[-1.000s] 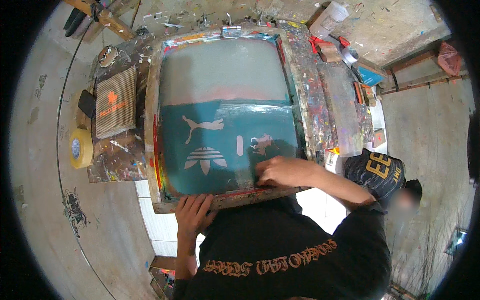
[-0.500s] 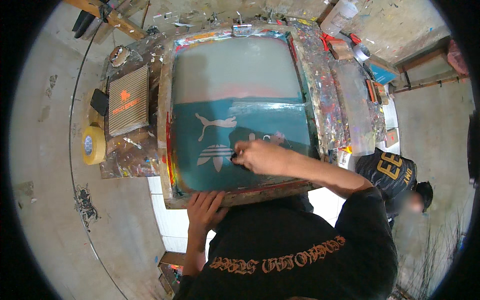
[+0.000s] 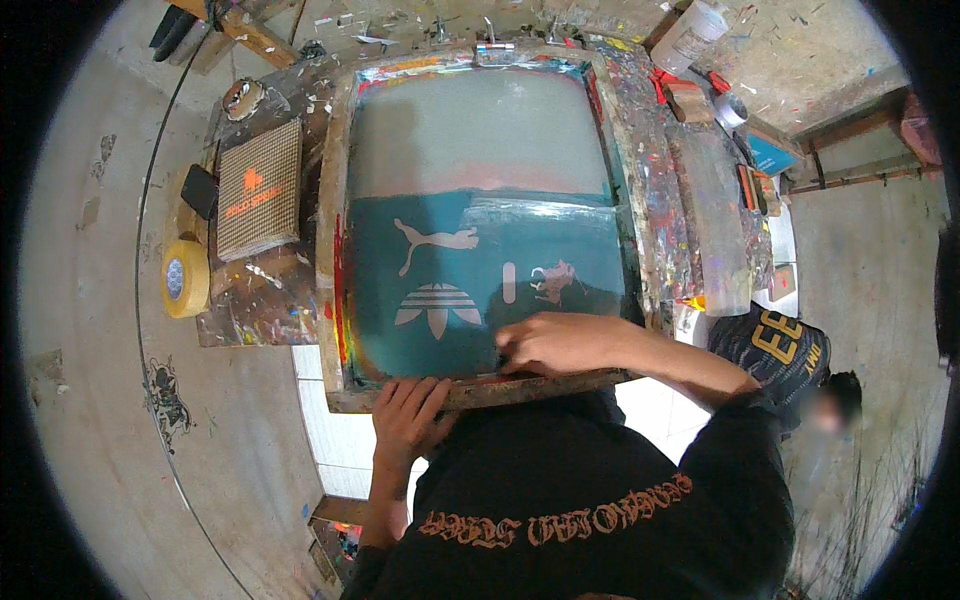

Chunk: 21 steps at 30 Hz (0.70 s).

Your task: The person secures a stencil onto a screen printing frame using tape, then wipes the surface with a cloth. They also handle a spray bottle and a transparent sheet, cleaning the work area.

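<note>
A screen-printing frame (image 3: 326, 300) with a worn wooden rim lies in front of me. Its mesh is pale grey in the far half and teal in the near half. Light stencil shapes show in the teal: a leaping animal (image 3: 437, 238), a striped leaf shape (image 3: 438, 312), a short bar (image 3: 509, 283) and a small figure (image 3: 556, 283). My left hand (image 3: 408, 418) is closed over the frame's near edge, left of the middle. At the near end of the mesh, my right hand (image 3: 560, 343) is curled around a small dark thing mostly hidden by its fingers.
On the left are a checked panel (image 3: 259, 190) with an orange print, a yellowish tape roll (image 3: 187, 279) and a black flat object (image 3: 199, 192). A clear plastic strip (image 3: 712, 220) and a white bottle (image 3: 690, 37) stand right. Another person (image 3: 770, 345) is at far right.
My right hand has moved toward me, from beside the leaf shape to the mesh's near end, uncovering the bar and small figure. My left hand has stayed on the frame edge.
</note>
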Available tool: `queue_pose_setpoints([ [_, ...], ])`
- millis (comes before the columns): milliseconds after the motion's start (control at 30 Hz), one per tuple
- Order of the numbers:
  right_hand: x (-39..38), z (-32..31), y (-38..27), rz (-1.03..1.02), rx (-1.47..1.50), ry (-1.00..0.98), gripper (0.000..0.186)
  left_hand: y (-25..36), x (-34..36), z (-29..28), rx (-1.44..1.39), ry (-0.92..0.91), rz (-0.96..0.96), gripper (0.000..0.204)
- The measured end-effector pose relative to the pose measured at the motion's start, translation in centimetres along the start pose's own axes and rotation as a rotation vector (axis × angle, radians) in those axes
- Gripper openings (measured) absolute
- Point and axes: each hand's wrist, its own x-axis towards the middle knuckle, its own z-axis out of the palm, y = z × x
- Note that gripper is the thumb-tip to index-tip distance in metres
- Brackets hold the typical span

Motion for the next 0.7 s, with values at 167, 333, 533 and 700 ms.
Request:
queue_pose_setpoints([
  [167, 2.9, 0.3, -1.4, 0.03, 0.061, 0.066, 0.036, -0.1, 0.8, -0.3, 0.015, 0.014, 0.026, 0.056],
  [333, -1.2, 0.5, -0.7, 0.103, -0.002, 0.068, 0.044, -0.3, 0.7, 0.2, -0.012, 0.042, 0.027, 0.056],
  [533, -6.9, -1.7, -1.7, 0.336, 0.059, -0.042, 0.045, -0.3, 0.5, 0.2, 0.001, 0.039, 0.017, 0.057],
  [700, -11.1, -0.6, 0.0, 0.403, -0.037, -0.018, 0.038, -0.1, 0.6, 0.3, -0.01, 0.04, -0.006, 0.059],
])
